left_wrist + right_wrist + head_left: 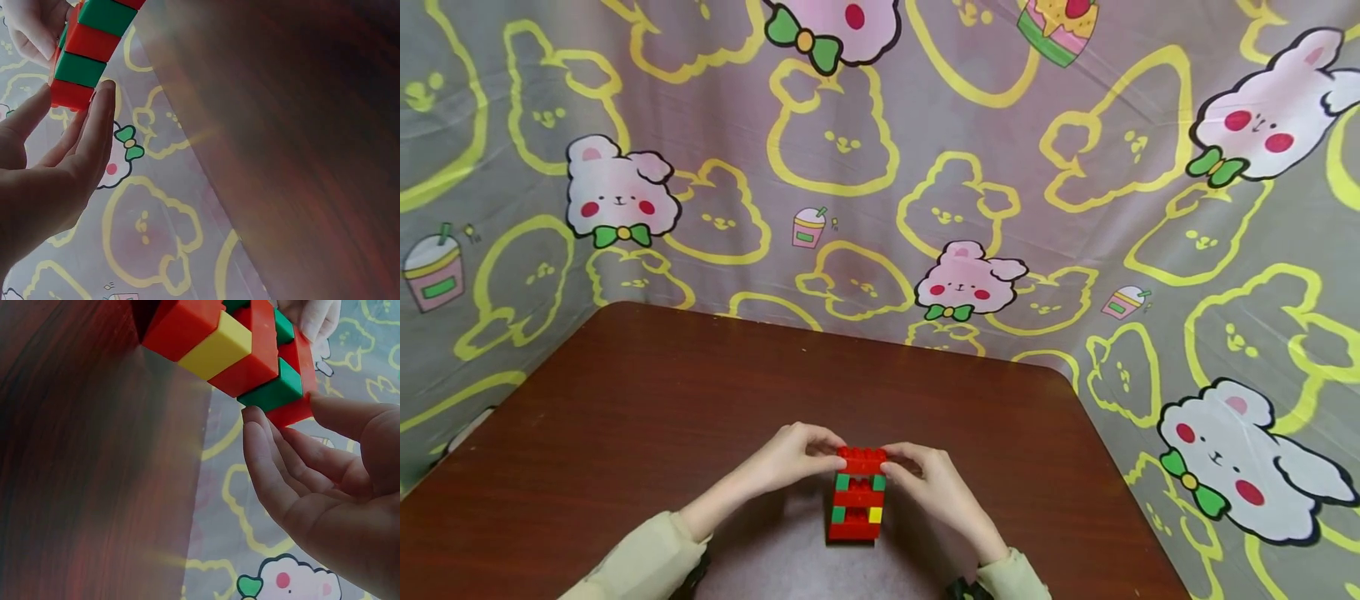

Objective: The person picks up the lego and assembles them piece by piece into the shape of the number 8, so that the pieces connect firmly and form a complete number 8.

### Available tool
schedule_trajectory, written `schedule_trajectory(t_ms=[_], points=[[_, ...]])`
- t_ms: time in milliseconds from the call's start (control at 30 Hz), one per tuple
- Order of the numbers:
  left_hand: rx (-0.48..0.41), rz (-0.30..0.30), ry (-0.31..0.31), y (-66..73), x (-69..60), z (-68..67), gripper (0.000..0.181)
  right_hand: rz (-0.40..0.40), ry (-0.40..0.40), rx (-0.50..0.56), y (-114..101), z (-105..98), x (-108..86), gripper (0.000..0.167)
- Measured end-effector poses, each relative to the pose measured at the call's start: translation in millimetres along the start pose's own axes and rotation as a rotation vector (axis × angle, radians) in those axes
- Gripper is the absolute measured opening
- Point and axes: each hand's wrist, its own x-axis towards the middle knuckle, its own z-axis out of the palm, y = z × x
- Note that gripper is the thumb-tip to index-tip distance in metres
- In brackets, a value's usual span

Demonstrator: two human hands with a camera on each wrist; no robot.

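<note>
A small tower of toy building bricks stands upright on the table, its layers of red bricks held apart by small blocks at the two sides. The top red brick (861, 461) has studs on its upper face. My left hand (793, 458) pinches its left end, thumb in front and fingers behind. At its right end, my right hand (931, 477) does the same. Under it sit green blocks (842, 482), then the middle red brick (859, 498). Lower down are another green block (107, 16) on the left and a yellow block (215, 347) on the right, above the bottom red brick (853, 531).
The dark reddish-brown wooden table (700, 383) spreads around the tower, with a paler patch at its near edge. A grey curtain (865, 125) printed with rabbits and yellow outlines hangs behind the table and along both sides.
</note>
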Motion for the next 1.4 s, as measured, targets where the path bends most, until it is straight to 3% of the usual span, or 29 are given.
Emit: schedule_trajectory(t_ms=[167,300,400,833,1400], points=[[-0.065,-0.025,-0.015,-6.5,5.4,0.0,0.029,-0.007,-0.001,-0.018,3.6,1.2,4.7,0.035],[-0.194,-0.100,-0.029,-11.3,9.8,-0.2,0.031,-0.004,-0.011,-0.021,6.7,2.6,9.2,0.035],[-0.242,-0.143,-0.027,-14.7,12.6,-0.4,0.031,0.001,-0.017,-0.027,9.5,4.2,12.6,0.037],[-0.242,-0.216,0.010,-21.3,22.0,4.0,0.028,0.016,-0.056,-0.032,17.7,6.7,23.3,0.037],[-0.182,-0.228,0.059,-23.7,27.3,8.9,0.020,0.090,-0.082,-0.002,22.6,12.0,32.3,0.035]])
